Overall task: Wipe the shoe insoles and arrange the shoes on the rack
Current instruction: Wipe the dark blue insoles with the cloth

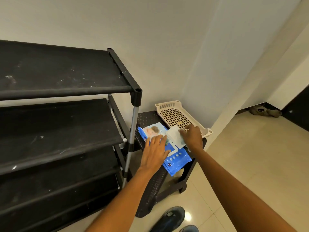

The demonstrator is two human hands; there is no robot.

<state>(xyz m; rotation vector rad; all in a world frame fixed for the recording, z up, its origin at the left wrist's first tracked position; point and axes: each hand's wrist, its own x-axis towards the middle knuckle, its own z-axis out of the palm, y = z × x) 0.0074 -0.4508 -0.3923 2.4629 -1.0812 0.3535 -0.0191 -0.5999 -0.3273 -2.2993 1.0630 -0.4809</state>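
Note:
A blue pack of wet wipes (177, 160) lies on a dark stool (150, 119) beside the black shoe rack (58, 77). Its white flip lid (174, 137) stands open. My left hand (154, 154) lies flat on the pack, fingers spread, pressing it down. My right hand (192, 137) pinches the top edge of the open lid; whether a wipe is also in the fingers I cannot tell. Two dark blue shoes (168, 219) show at the bottom edge on the floor. The rack's shelves hold no shoes.
A cream perforated plastic tray (177, 114) rests on the stool's far end against the wall. The stool stands in a corner between rack and wall. Shiny tiled floor (250, 164) spreads to the right. A brownish pair of shoes (264, 112) lies far right by a dark doorway.

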